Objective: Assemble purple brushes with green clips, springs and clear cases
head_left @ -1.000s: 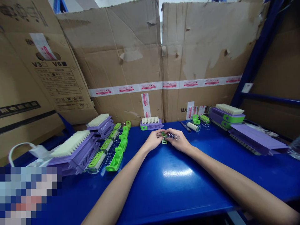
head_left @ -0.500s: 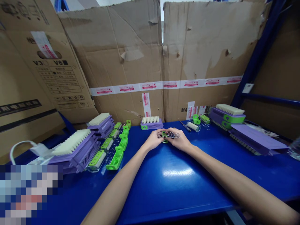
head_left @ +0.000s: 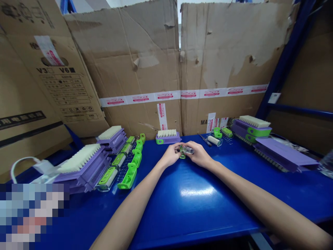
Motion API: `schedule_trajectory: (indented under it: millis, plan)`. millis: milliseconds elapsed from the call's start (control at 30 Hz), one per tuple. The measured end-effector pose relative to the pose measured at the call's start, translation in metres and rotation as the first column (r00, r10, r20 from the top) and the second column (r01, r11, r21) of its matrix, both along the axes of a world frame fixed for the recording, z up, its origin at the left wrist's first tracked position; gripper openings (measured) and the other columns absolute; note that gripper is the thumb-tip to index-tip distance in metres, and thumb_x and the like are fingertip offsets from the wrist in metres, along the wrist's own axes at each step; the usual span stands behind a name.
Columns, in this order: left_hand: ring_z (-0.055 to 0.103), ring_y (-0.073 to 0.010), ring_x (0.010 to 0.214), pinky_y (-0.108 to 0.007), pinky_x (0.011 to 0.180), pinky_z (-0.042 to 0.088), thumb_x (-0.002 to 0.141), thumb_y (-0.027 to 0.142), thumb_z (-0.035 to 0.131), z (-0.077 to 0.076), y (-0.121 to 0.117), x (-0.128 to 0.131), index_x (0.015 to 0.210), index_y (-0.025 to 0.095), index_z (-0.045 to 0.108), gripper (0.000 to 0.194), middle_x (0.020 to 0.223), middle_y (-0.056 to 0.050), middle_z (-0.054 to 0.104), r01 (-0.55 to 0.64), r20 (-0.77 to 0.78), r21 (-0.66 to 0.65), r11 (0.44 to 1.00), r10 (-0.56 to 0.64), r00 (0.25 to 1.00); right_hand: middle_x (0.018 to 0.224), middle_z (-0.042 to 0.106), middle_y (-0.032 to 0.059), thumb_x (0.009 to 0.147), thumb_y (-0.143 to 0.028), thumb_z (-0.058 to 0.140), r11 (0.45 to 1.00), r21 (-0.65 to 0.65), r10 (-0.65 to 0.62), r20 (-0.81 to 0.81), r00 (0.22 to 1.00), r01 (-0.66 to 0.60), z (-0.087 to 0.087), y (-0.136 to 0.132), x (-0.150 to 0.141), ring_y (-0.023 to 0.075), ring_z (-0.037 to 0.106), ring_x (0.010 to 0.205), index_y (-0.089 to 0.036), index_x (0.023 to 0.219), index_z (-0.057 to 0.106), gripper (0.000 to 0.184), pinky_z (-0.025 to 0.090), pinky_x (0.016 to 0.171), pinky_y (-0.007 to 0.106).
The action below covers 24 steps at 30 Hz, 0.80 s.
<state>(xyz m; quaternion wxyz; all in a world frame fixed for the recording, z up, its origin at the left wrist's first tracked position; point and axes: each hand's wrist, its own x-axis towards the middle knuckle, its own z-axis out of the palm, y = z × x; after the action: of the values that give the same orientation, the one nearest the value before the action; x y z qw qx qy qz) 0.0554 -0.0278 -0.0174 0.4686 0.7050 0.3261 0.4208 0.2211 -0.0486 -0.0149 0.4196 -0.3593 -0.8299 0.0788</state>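
Note:
Above the middle of the blue table, my left hand (head_left: 172, 155) is closed around the left side of a small green plastic part (head_left: 182, 156). My right hand (head_left: 199, 155) is closed at the part's other side, its fingertips at a metal coil spring (head_left: 188, 150). One end of the spring meets the green part, and the coils lean right across my right hand. The fingers of both hands hide most of the green part. Just behind my hands sits a purple brush-like block (head_left: 168, 139) with cream bristles on top.
On the left stand stacked purple blocks (head_left: 84, 170) beside green-topped pieces (head_left: 108, 176), loose springs and green brackets (head_left: 129, 177). At the back right lie a dark tool (head_left: 205, 140), a white roller (head_left: 213, 140) and more purple blocks (head_left: 286, 152). Cardboard (head_left: 140, 69) walls the back.
The spring looks shorter, its coils closer together and its free end drawn left toward the green part. My hands have hardly moved.

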Motion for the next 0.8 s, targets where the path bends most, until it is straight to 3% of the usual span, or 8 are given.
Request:
schedule_trajectory:
  millis: [500,800]
  plan:
    - [0.063,-0.0177,0.096,-0.031,0.089,0.047,0.061,-0.01,0.046,0.001,0.0,0.006,0.106,0.012,0.061,0.053,0.103,-0.008,0.068,-0.045,-0.005,0.004,0.999,0.045,0.999,0.095,0.058,0.005,0.08,-0.011,0.054,0.997,-0.054,-0.054,-0.008,0.998,0.054,-0.003,0.003,-0.004,0.0175,0.058,0.088,-0.022,0.097,0.061,0.022,0.046,0.079,0.029]
    - [0.062,-0.0176,0.097,-0.028,0.085,0.046,0.059,-0.008,0.046,0.003,-0.002,0.002,0.11,0.012,0.059,0.055,0.105,-0.008,0.068,0.031,0.008,-0.067,0.997,-0.03,1.0,0.093,0.052,0.0045,0.077,-0.011,0.058,0.994,-0.096,-0.049,-0.033,0.998,0.046,-0.003,0.009,-0.003,0.0167,0.056,0.086,-0.02,0.095,0.064,0.021,0.045,0.079,0.029]
